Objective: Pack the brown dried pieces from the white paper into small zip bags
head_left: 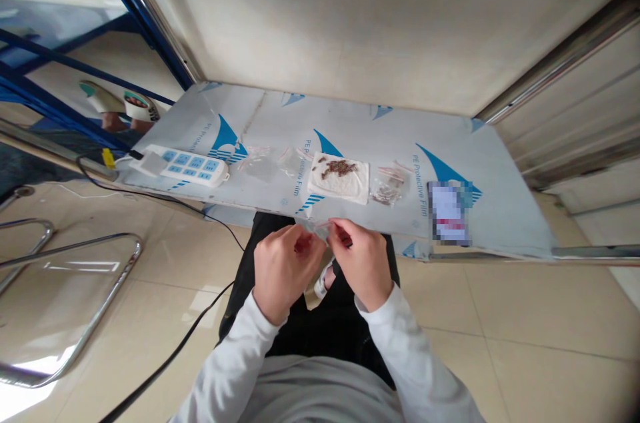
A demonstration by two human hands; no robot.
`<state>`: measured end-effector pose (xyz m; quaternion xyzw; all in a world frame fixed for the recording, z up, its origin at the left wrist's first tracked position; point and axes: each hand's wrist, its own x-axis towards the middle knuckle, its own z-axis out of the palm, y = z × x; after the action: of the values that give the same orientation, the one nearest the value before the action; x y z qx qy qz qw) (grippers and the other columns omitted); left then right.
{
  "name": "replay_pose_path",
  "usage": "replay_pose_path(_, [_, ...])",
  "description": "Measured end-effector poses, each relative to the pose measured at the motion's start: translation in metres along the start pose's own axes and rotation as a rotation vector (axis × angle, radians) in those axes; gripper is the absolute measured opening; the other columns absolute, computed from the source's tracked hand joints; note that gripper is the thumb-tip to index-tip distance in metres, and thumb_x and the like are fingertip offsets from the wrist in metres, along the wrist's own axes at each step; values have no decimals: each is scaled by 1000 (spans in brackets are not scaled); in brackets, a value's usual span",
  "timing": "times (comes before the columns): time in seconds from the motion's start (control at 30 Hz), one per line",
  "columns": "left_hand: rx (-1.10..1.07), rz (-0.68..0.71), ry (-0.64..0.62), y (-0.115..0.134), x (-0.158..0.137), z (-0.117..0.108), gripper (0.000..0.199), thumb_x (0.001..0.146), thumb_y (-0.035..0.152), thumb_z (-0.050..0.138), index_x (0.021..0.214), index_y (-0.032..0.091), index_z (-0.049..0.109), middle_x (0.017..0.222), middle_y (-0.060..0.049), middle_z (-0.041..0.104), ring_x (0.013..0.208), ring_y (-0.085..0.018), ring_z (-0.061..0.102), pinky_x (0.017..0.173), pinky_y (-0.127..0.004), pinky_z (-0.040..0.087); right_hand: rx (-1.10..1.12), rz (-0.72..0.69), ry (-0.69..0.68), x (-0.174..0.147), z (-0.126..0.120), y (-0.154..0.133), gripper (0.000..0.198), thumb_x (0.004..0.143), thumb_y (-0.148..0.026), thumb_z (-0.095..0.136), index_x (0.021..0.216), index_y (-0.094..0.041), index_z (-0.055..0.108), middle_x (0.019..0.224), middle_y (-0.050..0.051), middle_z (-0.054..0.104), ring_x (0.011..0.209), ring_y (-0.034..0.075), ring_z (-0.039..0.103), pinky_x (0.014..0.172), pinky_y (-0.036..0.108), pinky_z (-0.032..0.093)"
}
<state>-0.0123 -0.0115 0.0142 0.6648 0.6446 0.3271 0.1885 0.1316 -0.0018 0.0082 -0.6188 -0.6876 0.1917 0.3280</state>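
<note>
Both my hands are closed just in front of the table's near edge, above my lap. Between their fingertips is a small clear zip bag [317, 226], mostly hidden and hard to see through. My left hand [285, 266] pinches its left side, and my right hand [364, 259] pinches its right side. Beyond them on the table lies a white square pad [350, 191] with a heap of small brown pieces [339, 168] on it. To its right rests a clear zip bag with brown pieces inside [389, 186]. Empty-looking clear bags [260, 161] lie to the pad's left.
A white power strip [193, 168] with a plugged-in cable sits at the table's left end. A phone [449, 213] lies near the front edge on the right. The film-covered table [505, 203] meets a wall behind. A metal-framed chair [115, 303] and another person's slippered feet [120, 106] are at left.
</note>
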Motion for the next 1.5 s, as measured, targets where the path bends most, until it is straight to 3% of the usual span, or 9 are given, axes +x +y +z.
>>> replay_pose_path(0.17, [-22,220,-34,2,3,-8,18,84,27,57,67,22,56,64,-1,62,65,-17,58,68,-32,43,164,-7,-84,5,-1,1,16,90,-30,55,88,-23,70,79,4,75,69,21,70,65,28,50])
replay_pose_path(0.23, [-48,312,-39,-2,7,-12,13,79,34,66,82,23,60,82,-5,67,84,-23,61,80,-36,45,209,26,-99,9,-5,3,20,90,-32,56,82,-23,70,73,3,73,61,19,68,61,27,49])
replay_pose_path(0.33, [-48,395,-99,-8,13,-10,68,65,41,78,124,21,51,125,-14,59,118,-33,52,100,-46,39,229,41,-120,12,-10,1,23,88,-32,58,71,-22,69,66,2,71,54,16,64,57,26,47])
replay_pose_path(0.4, [-50,406,-183,-11,16,-2,79,66,33,77,135,20,41,130,-15,56,121,-33,51,102,-46,39,219,20,-148,11,-10,-4,22,86,-29,59,67,-21,68,63,1,70,52,15,62,56,25,46])
replay_pose_path(0.6, [-132,243,-142,-22,17,20,36,74,18,66,107,22,52,98,-6,65,91,-21,64,82,-32,51,258,-69,-248,24,-12,9,23,90,-32,56,78,-21,72,73,2,73,67,16,66,63,24,49])
replay_pose_path(0.73, [-125,132,-84,-32,13,23,29,77,28,68,100,22,52,88,-4,65,80,-19,65,76,-31,51,47,-21,-104,83,-1,67,21,89,-24,54,101,-18,70,95,7,73,79,18,67,72,29,53])
replay_pose_path(0.9, [-141,94,-98,-41,7,27,26,77,27,68,99,23,54,86,-2,66,79,-19,66,75,-31,51,-239,-53,-188,156,28,120,33,72,-3,63,104,-10,70,107,15,66,95,22,63,91,34,47])
replay_pose_path(1.23, [-151,49,-113,-48,10,30,26,76,26,69,98,23,56,86,-2,67,80,-19,65,76,-31,51,-385,-68,-254,173,45,130,25,78,-3,56,95,-12,71,100,14,66,91,22,60,90,33,45])
replay_pose_path(1.5, [-198,41,-114,-51,16,33,24,76,25,69,97,23,56,87,-2,68,80,-18,66,74,-29,51,-277,-48,-213,179,36,132,16,78,-5,61,85,-11,74,89,15,73,82,21,66,83,33,49])
